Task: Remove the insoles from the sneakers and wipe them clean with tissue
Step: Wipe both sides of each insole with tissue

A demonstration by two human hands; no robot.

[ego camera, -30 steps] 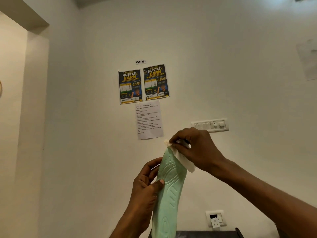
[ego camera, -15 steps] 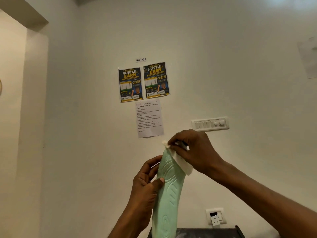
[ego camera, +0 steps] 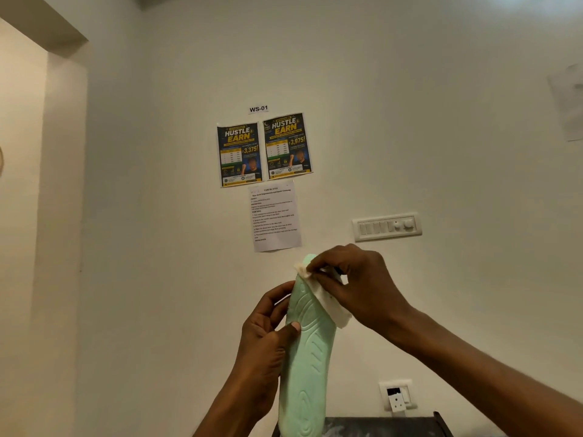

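A pale green insole (ego camera: 307, 357) with moulded ridges stands upright in front of the wall, its patterned underside facing me. My left hand (ego camera: 268, 335) grips its left edge at mid-height, thumb across the front. My right hand (ego camera: 353, 285) pinches a white tissue (ego camera: 328, 301) against the insole's upper end, and the tissue drapes down the right edge. The sneakers are out of view.
A white wall fills the view, with two posters (ego camera: 263, 149), a printed sheet (ego camera: 274, 216), a switch panel (ego camera: 387, 226) and a socket (ego camera: 397, 395). The dark edge of a table (ego camera: 388, 427) shows at the bottom. A wall corner (ego camera: 47, 184) juts out at left.
My right hand with the tissue has slipped slightly lower on the insole's upper end, so the green tip now shows above it. My left hand keeps its grip.
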